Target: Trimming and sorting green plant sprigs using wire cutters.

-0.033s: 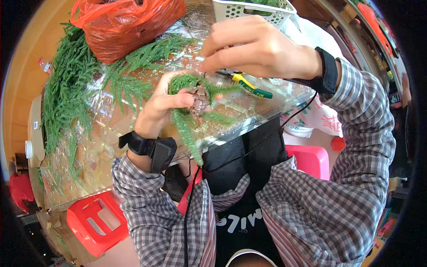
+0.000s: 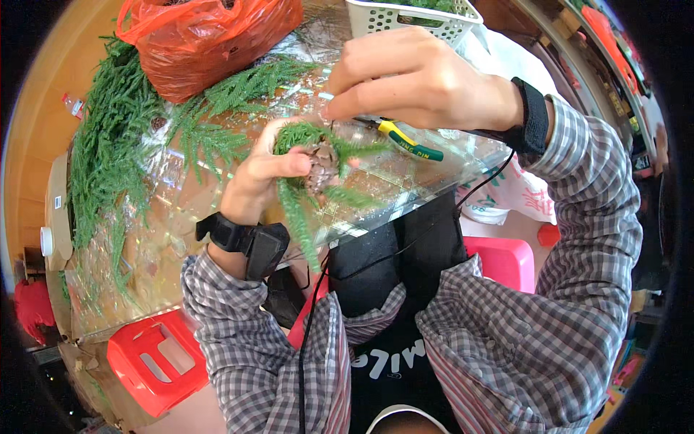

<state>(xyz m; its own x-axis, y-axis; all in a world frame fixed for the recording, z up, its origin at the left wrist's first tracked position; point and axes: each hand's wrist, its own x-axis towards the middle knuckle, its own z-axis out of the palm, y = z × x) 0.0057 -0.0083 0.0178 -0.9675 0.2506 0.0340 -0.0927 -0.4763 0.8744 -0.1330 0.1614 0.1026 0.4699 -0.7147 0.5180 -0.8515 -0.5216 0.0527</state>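
- Head view: the left hand [image 2: 259,169] grips a brown scaly pine cone [image 2: 322,171] and green needled sprigs [image 2: 297,217] above the glossy table [image 2: 184,242].
- The right hand [image 2: 430,81] is pinched narrow nearby; its contents cannot be told.
- Yellow-and-green-handled pliers [image 2: 409,143] lie beside it.

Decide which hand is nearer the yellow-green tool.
Right. The right hand is just above the tool in the picture; the left hand, gripping a pine cone, is farther off to its left.

Pine cone [image 2: 324,168], seemingly blurred
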